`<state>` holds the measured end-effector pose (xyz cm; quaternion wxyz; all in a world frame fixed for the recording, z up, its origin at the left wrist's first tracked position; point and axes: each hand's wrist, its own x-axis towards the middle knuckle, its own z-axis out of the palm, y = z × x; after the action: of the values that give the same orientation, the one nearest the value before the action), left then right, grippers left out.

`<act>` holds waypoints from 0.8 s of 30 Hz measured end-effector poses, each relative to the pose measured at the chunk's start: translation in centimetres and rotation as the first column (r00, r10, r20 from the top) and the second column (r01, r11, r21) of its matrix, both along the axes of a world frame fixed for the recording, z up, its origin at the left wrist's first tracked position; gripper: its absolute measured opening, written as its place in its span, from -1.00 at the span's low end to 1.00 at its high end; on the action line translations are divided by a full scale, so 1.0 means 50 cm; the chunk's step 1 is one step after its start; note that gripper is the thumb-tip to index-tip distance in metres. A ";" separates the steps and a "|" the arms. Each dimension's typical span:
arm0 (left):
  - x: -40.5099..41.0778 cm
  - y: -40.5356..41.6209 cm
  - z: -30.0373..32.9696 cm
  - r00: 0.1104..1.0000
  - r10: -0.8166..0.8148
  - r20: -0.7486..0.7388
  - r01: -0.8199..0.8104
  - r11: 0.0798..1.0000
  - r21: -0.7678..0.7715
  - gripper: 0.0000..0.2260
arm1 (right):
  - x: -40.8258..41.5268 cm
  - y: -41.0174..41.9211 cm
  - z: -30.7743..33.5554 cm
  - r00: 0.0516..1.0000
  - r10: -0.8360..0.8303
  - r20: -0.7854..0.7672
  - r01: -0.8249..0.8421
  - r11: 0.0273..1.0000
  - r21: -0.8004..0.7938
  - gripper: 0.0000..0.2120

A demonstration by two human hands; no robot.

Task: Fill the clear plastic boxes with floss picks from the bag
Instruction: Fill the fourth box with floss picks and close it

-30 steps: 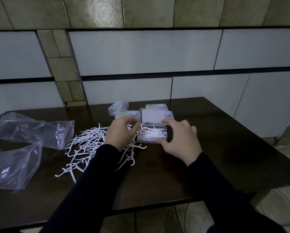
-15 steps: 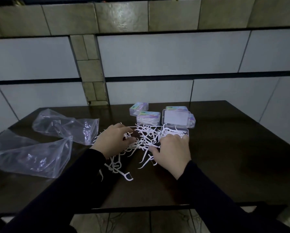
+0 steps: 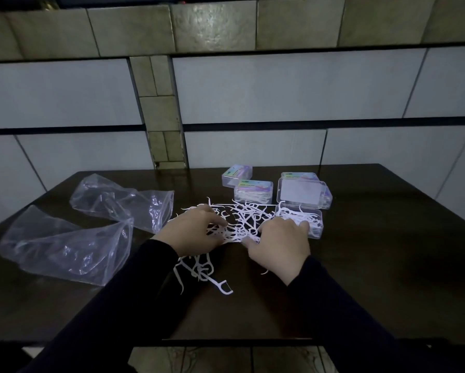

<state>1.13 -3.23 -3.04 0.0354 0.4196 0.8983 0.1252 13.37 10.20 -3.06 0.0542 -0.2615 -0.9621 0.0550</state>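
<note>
A heap of white floss picks (image 3: 242,219) lies loose on the dark table (image 3: 387,265). My left hand (image 3: 196,230) rests palm down on the heap's left side, fingers curled into the picks. My right hand (image 3: 280,243) lies on the heap's right side, its fingertips touching the near wall of an open clear plastic box (image 3: 313,224) partly filled with picks. The box's lid (image 3: 302,192) stands hinged up behind it. Whether either hand actually grips picks is hidden under the fingers.
Three closed boxes with colourful labels (image 3: 253,191) (image 3: 236,175) (image 3: 298,175) stand at the back near the wall. Two crumpled clear plastic bags (image 3: 64,246) (image 3: 123,201) lie on the left. A stray pick (image 3: 222,288) lies near the front.
Both hands left the open box and came down onto the loose heap; the view swung left, so box and heap sit further right.
</note>
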 end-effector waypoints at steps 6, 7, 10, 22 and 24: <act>0.008 0.012 -0.008 0.987 0.102 -0.125 -0.107 0.993 -0.038 -0.56 | -0.004 -0.011 0.002 0.999 0.010 -0.045 -0.010 1.000 0.007 -0.81; 0.007 0.014 -0.011 0.986 0.107 -0.130 -0.113 0.993 -0.044 -0.60 | -0.006 -0.010 0.002 0.998 0.009 -0.054 -0.009 1.000 0.004 -0.85; 0.006 0.016 -0.012 0.986 0.122 -0.115 -0.125 0.992 -0.026 -0.73 | -0.009 -0.007 0.002 0.999 -0.001 -0.039 0.001 1.000 -0.007 -0.84; 0.013 0.021 -0.020 0.977 0.183 -0.113 -0.167 0.977 0.135 -0.83 | -0.013 0.017 -0.005 0.996 -0.007 -0.086 0.016 0.994 0.108 -0.85; 0.016 0.022 -0.020 0.975 0.180 -0.129 -0.160 0.976 0.149 -0.84 | -0.013 0.022 -0.006 0.996 -0.005 -0.093 0.015 0.993 0.114 -0.85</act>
<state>1.91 -2.15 -4.05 -0.0684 0.3502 0.9205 0.1594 12.72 11.28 -3.34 0.1137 -0.2600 -0.9588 0.0116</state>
